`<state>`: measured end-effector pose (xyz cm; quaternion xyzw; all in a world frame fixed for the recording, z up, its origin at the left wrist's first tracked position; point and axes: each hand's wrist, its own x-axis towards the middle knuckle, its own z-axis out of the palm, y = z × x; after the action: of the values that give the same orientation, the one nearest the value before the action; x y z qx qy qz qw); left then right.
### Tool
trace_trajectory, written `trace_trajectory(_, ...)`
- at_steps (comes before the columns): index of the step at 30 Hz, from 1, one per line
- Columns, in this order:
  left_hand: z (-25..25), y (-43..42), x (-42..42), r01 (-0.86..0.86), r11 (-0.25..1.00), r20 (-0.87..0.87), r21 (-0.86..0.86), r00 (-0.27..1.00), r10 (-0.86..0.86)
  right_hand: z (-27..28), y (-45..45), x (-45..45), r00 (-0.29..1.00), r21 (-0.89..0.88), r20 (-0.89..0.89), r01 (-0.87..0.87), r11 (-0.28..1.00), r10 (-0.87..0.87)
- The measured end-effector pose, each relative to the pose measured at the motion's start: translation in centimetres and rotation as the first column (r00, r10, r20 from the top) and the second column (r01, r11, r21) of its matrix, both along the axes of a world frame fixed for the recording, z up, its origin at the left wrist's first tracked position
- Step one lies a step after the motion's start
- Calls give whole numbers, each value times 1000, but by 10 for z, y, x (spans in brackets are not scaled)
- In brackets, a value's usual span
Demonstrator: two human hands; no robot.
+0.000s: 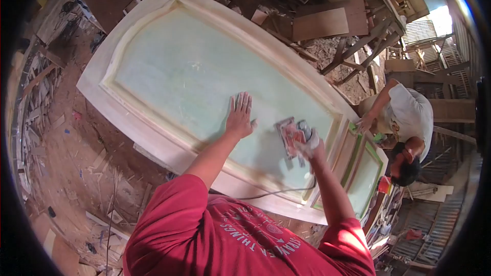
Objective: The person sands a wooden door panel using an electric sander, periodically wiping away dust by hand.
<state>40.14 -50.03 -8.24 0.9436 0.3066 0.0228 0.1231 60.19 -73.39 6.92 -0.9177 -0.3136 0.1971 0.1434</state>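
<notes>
A large pale wooden door panel (pixel 174 66) lies before me, with a greenish recessed face and a raised moulding frame (pixel 286 79) around it. My left hand (pixel 240 117) rests on the recessed face, fingers stretched out and holding nothing. To its right, my right hand (pixel 312 145) is wrapped around a dusty red electric sander (pixel 290 135), whose flat pad is at the panel's surface. A dark power cord (pixel 266 193) runs from the sander's side back across the panel's near edge. Fingertips of my right hand are partly hidden by the tool.
At the right end, a co-worker in a white shirt (pixel 413 110) bends over the panel's green-edged smaller section (pixel 365 171). Wood scraps (pixel 102 161) litter the ground on the left. Boards and offcuts (pixel 327 23) are stacked beyond the far edge.
</notes>
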Motion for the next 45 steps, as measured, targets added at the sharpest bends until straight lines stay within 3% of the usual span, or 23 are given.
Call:
trace_trajectory(7, 14, -68, 42, 424, 904, -90, -46, 900, -427, -3, -92, -10, 971, 113, -75, 235, 965, -227)
trace_trajectory(12, 11, -75, 25, 504, 860, 17, -75, 863, -505, -11, -102, -2, 972, 27, -15, 233, 972, -233)
trace_trajectory(16, 3, -33, 21, 329, 937, 47, -114, 944, -326, 13, -53, -7, 984, -38, -7, 178, 983, -179)
trace_trajectory(19, -5, 6, 10, 171, 985, 55, -21, 984, -170, 11, -16, -8, 995, -27, 69, 68, 997, -66)
trace_trajectory(25, -8, 39, -48, -121, 992, 177, 41, 978, 112, 15, 74, -37, 989, 25, 72, -131, 991, 129)
trace_trajectory(29, -9, 31, -90, -203, 978, 197, 47, 962, 191, 5, 125, -64, 955, 33, 161, -259, 965, 251)
trace_trajectory(33, -7, 16, -125, -204, 979, 159, 8, 967, 200, 11, 161, -97, 930, 89, 138, -354, 931, 340)
trace_trajectory(37, 2, 7, -146, -227, 969, 164, -97, 957, 241, -9, 174, -112, 918, 86, 193, -368, 926, 347)
trace_trajectory(40, 6, 5, -150, -240, 969, 121, -59, 962, 246, -13, 166, -115, 901, 90, 251, -386, 918, 354)
trace_trajectory(43, 8, 3, -154, -296, 952, 145, -76, 941, 305, 7, 157, -111, 940, -5, 143, -311, 950, 308)
trace_trajectory(45, 10, 1, -153, -366, 928, 126, -68, 920, 372, 8, 138, -97, 952, 24, 126, -284, 958, 279)
